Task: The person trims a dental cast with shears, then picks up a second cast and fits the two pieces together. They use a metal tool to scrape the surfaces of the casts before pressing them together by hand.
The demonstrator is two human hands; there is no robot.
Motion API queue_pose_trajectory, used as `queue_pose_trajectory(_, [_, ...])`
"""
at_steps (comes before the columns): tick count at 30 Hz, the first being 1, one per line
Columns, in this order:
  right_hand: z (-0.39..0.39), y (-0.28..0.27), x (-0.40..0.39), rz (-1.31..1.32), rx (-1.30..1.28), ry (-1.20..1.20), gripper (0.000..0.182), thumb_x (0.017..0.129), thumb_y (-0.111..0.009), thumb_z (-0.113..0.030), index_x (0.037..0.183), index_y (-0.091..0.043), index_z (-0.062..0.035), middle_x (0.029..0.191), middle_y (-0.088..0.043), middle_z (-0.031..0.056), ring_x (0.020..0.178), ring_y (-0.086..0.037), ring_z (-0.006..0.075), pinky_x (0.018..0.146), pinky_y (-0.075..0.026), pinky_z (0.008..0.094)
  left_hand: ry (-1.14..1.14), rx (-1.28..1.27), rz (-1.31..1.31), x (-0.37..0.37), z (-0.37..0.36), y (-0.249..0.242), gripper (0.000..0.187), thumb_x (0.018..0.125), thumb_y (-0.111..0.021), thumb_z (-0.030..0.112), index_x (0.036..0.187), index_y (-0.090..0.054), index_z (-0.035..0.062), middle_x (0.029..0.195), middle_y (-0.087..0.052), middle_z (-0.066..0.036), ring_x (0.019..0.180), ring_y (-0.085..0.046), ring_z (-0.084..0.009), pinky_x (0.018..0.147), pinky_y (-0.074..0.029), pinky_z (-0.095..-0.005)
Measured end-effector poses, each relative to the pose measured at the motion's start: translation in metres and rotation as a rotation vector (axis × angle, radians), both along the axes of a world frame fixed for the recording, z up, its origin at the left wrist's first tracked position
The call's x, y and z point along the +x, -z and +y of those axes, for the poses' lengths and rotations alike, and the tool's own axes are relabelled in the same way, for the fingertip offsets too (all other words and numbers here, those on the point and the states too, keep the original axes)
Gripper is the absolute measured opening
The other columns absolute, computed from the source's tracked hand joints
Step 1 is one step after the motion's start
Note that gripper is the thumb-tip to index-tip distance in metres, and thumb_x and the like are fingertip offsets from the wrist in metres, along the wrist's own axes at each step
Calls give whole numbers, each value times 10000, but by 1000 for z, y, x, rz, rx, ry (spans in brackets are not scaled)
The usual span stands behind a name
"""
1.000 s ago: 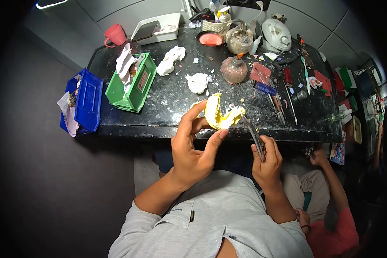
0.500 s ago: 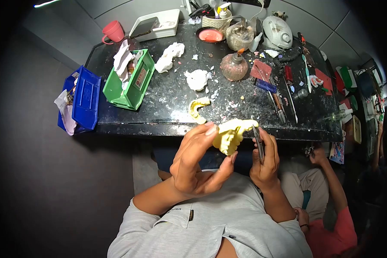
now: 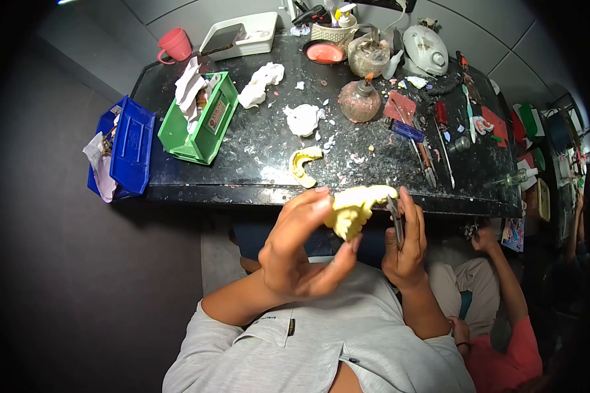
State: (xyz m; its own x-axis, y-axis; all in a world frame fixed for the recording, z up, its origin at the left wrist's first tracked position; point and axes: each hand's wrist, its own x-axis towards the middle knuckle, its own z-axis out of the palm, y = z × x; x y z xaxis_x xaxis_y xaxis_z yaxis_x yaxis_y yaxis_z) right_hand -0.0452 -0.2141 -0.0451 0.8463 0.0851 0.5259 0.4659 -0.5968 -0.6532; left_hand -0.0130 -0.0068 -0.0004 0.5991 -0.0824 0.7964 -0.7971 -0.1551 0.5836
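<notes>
My left hand (image 3: 298, 245) grips a yellow dental cast (image 3: 349, 216) between thumb and fingers, raised before the table's front edge. A row of moulded teeth shows on the cast's near side. In my right hand (image 3: 410, 252), a slim dark metal tool (image 3: 398, 226) is pinched between thumb and fingers, its tip up against the cast's right end. The exact kind of tool I cannot tell. Beyond the cast, a horseshoe-shaped yellow piece (image 3: 297, 168) lies on the black table (image 3: 242, 173).
A lit spirit burner (image 3: 359, 103) stands mid-table, its flame showing. Left are a green bin (image 3: 206, 134) and a blue bin (image 3: 132, 154) with scraps. Crumpled white paper (image 3: 303, 120) lies centrally. Knives (image 3: 427, 160) and a toothbrush (image 3: 469, 101) lie right. Another person's arm (image 3: 510, 278) is at lower right.
The cast has tilted slightly in my left hand, and its right end sits a little lower and further right. Both hands keep their holds.
</notes>
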Motion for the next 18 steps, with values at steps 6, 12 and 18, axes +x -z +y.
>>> queue_pose_trajectory(6, [4, -7, -2, 289, -51, -85, 728, 915, -613, 11, 1572, -299, 21, 1272, -534, 214, 1113, -567, 361, 993, -451, 412, -115, -197, 286, 23, 18, 11, 523, 817, -746, -71, 1291, -524, -68, 986, -682, -116, 885, -661, -135, 827, -505, -250])
queue_pose_trajectory(12, [15, -17, -11, 361, -268, -108, 719, 910, -594, 13, 1582, -357, -85, 1364, -507, 188, 1206, -520, 355, 1069, -384, 438, -202, -111, 370, 21, 44, 16, 421, 829, -756, -54, 1213, -583, -57, 977, -679, -95, 870, -647, -118, 823, -509, -255])
queue_pose_trajectory(18, [19, -39, -16, 383, -361, -143, 743, 898, -639, -19, 1581, -378, -148, 1333, -515, 165, 1143, -519, 320, 1004, -378, 431, -140, -248, 486, 23, 42, 13, 331, 862, -734, -39, 1163, -597, -52, 997, -671, -83, 887, -614, -105, 831, -501, -259])
